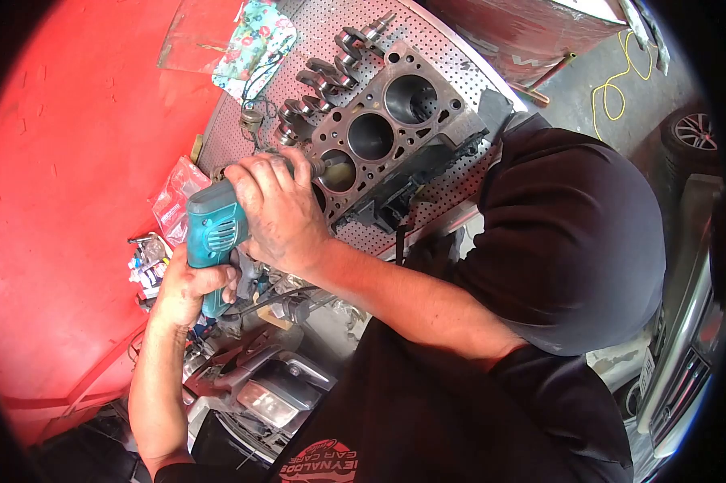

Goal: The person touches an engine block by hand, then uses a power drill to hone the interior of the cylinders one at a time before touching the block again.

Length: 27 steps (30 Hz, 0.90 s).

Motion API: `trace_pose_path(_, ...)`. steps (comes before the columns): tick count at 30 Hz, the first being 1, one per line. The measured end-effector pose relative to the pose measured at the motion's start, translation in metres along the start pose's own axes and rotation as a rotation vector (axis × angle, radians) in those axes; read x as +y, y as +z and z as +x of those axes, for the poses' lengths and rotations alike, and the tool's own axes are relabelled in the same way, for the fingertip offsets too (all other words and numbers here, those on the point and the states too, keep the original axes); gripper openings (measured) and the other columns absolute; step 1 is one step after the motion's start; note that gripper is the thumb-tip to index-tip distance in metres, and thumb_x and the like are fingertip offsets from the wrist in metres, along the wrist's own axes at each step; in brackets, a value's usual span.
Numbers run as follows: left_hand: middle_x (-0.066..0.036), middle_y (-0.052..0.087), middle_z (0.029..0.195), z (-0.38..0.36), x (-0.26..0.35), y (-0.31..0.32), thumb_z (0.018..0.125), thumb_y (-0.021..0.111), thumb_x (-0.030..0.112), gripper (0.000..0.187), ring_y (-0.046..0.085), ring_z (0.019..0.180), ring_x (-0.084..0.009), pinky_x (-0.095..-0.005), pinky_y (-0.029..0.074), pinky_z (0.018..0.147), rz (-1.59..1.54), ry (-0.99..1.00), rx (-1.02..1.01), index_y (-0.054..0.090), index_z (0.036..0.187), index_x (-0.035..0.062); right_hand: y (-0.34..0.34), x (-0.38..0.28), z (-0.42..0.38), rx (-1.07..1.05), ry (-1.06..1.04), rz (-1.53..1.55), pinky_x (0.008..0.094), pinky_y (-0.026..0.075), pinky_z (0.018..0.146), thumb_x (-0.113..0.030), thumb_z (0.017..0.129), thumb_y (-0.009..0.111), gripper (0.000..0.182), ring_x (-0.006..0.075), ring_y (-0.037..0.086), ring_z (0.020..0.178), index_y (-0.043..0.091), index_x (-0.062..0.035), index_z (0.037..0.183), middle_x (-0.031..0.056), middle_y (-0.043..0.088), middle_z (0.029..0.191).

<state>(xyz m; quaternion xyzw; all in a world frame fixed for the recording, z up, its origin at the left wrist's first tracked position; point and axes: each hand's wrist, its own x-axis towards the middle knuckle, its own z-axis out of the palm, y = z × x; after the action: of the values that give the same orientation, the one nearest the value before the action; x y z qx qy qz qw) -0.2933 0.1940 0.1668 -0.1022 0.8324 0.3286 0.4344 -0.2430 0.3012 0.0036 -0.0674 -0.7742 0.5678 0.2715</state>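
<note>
The right hand [278,211] is wrapped over the front of a teal power drill [215,216], its fingers curled closely across the top of the casing, while the left hand [192,283] is clamped around the grip, thumb lying across it and the other fingers partly hidden. The drill has a scuffed, grimy plastic body with a row of vent slots in its side and a darker upper housing; much of its nose is covered by the right hand. It is held at the lower-left end of a grey engine block [387,165], pointing towards the third cylinder bore from the top — whether its attachment touches the bore wall cannot be told. That bore shows a yellowish, dull inside, while the two above it look dark. The block rests on a perforated metal tabletop [451,58], bores facing up, with a crankshaft [328,79] alongside and a piston [253,121] nearby — just left of the crankshaft's lower end.
</note>
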Motion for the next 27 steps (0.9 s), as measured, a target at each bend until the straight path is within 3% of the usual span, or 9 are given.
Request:
trace_pose_path(14, -0.009, 0.063, 0.074, -0.009, -0.001, -0.001, 0.073, 0.072, 0.009, 0.034, 0.06, 0.06, -0.0174, -0.0319, 0.051, 0.058, -0.025, 0.001, 0.029, 0.063, 0.104, -0.0029, -0.005, -0.008, 0.001, -0.031, -0.012, -0.004, 0.0605, 0.03, 0.114, -0.015, 0.07, 0.079, 0.068, 0.0305, 0.057, 0.121, 0.055, -0.0005, 0.132, 0.0152, 0.058, 0.126)
trace_pose_path(17, -0.009, 0.063, 0.073, -0.008, 0.001, 0.003, 0.072, 0.071, 0.009, 0.031, 0.06, 0.06, -0.0174, -0.0319, 0.051, 0.058, -0.016, -0.002, 0.03, 0.064, 0.101, -0.0027, 0.001, -0.004, -0.001, 0.0, 0.001, -0.013, 0.0585, 0.028, 0.113, -0.013, 0.052, 0.088, 0.09, 0.0307, 0.055, 0.124, 0.051, -0.0058, 0.134, 0.0129, 0.057, 0.127)
trace_pose_path(23, -0.008, 0.063, 0.074, 0.009, -0.006, 0.009, 0.072, 0.067, 0.007, 0.029, 0.059, 0.06, -0.0169, -0.0311, 0.049, 0.057, -0.01, 0.005, -0.011, 0.065, 0.099, -0.0027, -0.004, 0.008, -0.006, -0.058, 0.033, -0.026, 0.0592, 0.027, 0.118, -0.015, 0.058, 0.086, 0.084, 0.03, 0.056, 0.124, 0.053, -0.0024, 0.135, 0.0141, 0.058, 0.128)
trace_pose_path(27, -0.008, 0.064, 0.074, 0.023, -0.015, 0.015, 0.073, 0.065, 0.005, 0.03, 0.059, 0.06, -0.0168, -0.0308, 0.049, 0.057, -0.024, -0.01, -0.032, 0.065, 0.102, -0.0035, -0.002, 0.025, -0.012, -0.037, 0.032, -0.035, 0.0572, 0.028, 0.117, -0.016, 0.055, 0.088, 0.088, 0.0304, 0.056, 0.125, 0.052, -0.0035, 0.134, 0.0137, 0.058, 0.128)
